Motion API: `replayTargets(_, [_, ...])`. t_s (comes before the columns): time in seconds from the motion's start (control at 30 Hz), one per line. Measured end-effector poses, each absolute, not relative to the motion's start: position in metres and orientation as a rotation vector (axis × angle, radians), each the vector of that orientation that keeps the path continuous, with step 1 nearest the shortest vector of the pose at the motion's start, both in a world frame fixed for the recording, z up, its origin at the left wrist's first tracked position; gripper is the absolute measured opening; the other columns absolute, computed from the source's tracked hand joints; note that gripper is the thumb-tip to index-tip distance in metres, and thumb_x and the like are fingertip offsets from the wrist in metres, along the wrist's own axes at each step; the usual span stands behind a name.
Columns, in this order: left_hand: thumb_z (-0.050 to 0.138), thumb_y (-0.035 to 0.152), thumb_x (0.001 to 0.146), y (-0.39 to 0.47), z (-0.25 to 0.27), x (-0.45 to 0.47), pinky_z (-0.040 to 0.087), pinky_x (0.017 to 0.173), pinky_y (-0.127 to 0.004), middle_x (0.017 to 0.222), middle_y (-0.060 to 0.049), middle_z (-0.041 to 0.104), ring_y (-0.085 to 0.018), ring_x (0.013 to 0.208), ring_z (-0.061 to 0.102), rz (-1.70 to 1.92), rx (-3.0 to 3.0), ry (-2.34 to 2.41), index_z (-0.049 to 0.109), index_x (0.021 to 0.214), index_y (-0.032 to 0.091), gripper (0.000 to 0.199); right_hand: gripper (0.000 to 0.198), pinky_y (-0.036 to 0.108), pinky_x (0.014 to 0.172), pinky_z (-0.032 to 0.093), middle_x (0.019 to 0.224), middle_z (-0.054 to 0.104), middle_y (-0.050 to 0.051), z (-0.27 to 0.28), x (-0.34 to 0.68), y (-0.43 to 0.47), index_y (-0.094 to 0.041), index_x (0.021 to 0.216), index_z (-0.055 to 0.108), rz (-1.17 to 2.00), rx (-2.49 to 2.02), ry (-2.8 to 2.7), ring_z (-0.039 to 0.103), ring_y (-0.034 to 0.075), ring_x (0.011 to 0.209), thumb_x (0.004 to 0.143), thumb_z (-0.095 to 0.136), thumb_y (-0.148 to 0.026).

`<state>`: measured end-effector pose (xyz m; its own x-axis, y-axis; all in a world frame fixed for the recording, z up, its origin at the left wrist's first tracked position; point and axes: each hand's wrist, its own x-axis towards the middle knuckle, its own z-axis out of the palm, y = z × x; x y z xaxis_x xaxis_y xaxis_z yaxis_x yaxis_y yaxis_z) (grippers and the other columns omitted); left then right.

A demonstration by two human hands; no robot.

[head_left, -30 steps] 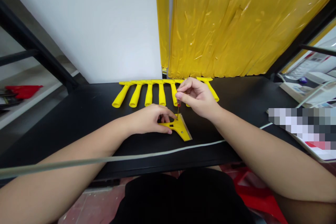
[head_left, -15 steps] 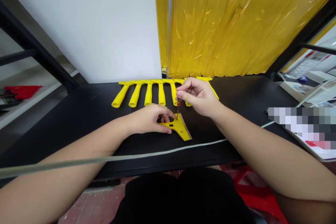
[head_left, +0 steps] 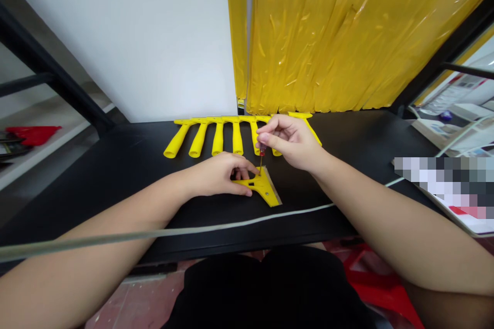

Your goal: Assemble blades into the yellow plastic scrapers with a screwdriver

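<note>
Black bench (head_left: 116, 164): left hand (head_left: 218, 175) pins scraper head (head_left: 262, 187); right hand (head_left: 289, 141) fingers pinch upright screwdriver (head_left: 261, 158).

We see a yellow scraper head (head_left: 262, 188) on the black table (head_left: 116, 164), a red-handled screwdriver (head_left: 262, 153), a row of yellow handles (head_left: 218, 139), and glossy yellow plastic sheeting (head_left: 347, 36) behind.

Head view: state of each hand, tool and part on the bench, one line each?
left hand: pressed on the scraper, pinning it flat.
right hand: fingers pinched on the screwdriver's top.
screwdriver: upright, tip on the scraper.
scraper: flat on the black table, handle under the left hand.
row of yellow handles: lying side by side behind, untouched.
</note>
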<state>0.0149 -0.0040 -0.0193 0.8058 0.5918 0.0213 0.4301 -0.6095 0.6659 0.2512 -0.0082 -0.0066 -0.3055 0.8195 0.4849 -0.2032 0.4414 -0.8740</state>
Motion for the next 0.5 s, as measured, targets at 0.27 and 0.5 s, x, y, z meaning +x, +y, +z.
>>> replayTargets(0.27, [0.093, 0.041, 0.081, -0.0033, -0.0204, 0.0142, 0.055, 0.073, -0.029, 0.097, -0.004, 0.078, -0.018, 0.084, 0.073, 0.316, 2.310, 0.751, 0.078, 0.126, 0.020, 0.051, 0.036, 0.025, 0.066, 0.063, 0.078, 0.077, 0.002, -0.0067, 0.2528, -0.0037, -0.018, 0.087, 0.074, 1.169, -0.525, -1.552, 0.075, 0.013, 0.069, 0.077, 0.096, -0.045])
replayTargets(0.5, [0.092, 0.042, 0.081, -0.0022, -0.0220, 0.0134, 0.055, 0.073, -0.029, 0.097, -0.004, 0.078, -0.018, 0.083, 0.072, 0.321, 2.318, 0.745, 0.078, 0.126, 0.021, 0.051, 0.036, 0.025, 0.066, 0.062, 0.077, 0.077, 0.001, -0.0090, 0.2497, -0.0034, -0.018, 0.088, 0.074, 1.194, -0.498, -1.512, 0.075, 0.013, 0.070, 0.077, 0.096, -0.044])
